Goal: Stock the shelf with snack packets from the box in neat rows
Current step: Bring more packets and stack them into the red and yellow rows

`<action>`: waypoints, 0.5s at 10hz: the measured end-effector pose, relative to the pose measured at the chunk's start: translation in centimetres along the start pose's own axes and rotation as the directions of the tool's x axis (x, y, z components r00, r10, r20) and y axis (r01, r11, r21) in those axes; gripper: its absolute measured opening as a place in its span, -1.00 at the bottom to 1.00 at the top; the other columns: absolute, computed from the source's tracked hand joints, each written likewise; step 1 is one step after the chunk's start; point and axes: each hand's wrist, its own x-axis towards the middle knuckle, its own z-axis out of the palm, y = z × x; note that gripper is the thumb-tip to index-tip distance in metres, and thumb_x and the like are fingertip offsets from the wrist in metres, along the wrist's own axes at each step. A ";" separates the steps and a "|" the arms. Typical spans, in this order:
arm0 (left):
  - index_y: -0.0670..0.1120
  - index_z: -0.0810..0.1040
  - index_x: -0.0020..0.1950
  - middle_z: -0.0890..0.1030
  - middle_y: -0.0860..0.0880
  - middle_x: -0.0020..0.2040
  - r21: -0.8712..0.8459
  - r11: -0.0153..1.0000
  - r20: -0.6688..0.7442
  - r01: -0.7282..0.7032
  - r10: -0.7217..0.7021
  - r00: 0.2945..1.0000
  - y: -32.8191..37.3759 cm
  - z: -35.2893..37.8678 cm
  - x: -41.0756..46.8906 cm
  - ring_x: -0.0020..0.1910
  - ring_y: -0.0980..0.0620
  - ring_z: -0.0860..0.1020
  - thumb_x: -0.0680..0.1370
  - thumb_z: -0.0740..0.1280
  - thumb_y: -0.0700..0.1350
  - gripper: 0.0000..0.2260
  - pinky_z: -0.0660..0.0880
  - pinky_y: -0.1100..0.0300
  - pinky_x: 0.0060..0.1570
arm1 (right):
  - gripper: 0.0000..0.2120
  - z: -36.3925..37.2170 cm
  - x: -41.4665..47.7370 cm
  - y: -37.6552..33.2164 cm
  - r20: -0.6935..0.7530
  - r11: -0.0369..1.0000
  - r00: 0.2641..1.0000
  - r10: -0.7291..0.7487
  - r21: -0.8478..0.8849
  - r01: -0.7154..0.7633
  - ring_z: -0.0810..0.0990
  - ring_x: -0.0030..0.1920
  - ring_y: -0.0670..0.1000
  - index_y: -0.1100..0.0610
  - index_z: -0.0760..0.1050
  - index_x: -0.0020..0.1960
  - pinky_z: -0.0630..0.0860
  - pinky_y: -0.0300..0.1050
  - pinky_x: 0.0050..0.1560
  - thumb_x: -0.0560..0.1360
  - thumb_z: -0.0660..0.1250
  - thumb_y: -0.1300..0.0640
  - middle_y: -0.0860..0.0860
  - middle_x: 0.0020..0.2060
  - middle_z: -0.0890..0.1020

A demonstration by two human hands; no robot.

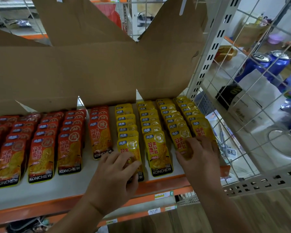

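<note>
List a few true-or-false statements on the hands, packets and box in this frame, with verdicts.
1. Red packets lie left of the yellow packets on the shelf. True.
2. The left hand is on a red packet. False: its curled fingers are on the front yellow packet of the leftmost yellow row.
3. The right hand touches the front packets of the rightmost yellow rows. True.
4. The cardboard box stands in front of the packets. False: it stands behind them, with its flaps open.
</note>
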 end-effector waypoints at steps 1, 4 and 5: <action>0.00 0.70 0.18 0.60 -0.05 0.17 -0.003 1.000 0.008 0.003 -0.003 1.000 0.0 0.0 0.0 0.12 -0.12 0.53 0.52 0.37 0.01 -0.73 0.45 -0.06 0.07 | -0.58 0.3 -0.1 -0.1 -0.037 1.000 0.999 0.003 -0.013 -0.003 0.50 0.06 0.20 0.10 0.64 0.13 0.50 0.10 0.04 0.34 0.58 -0.04 0.10 0.06 0.58; 0.00 0.70 0.16 0.60 -0.04 0.17 -0.009 1.000 0.005 0.005 -0.005 1.000 0.1 -0.1 0.1 0.12 -0.11 0.51 0.52 0.36 0.01 -0.73 0.45 -0.05 0.07 | -0.57 0.8 0.1 -0.1 -0.019 0.999 0.999 0.049 -0.006 -0.049 0.53 0.08 0.22 0.09 0.62 0.14 0.53 0.14 0.02 0.36 0.55 -0.08 0.08 0.07 0.59; -0.01 0.70 0.16 0.60 -0.04 0.17 -0.007 1.000 0.010 0.009 -0.009 1.000 0.1 -0.1 0.1 0.12 -0.11 0.52 0.52 0.35 0.02 -0.73 0.45 -0.03 0.06 | -0.57 0.9 0.1 -0.1 -0.004 0.998 0.998 0.061 -0.004 -0.061 0.54 0.06 0.20 0.08 0.60 0.15 0.54 0.12 -0.01 0.37 0.52 -0.11 0.07 0.06 0.58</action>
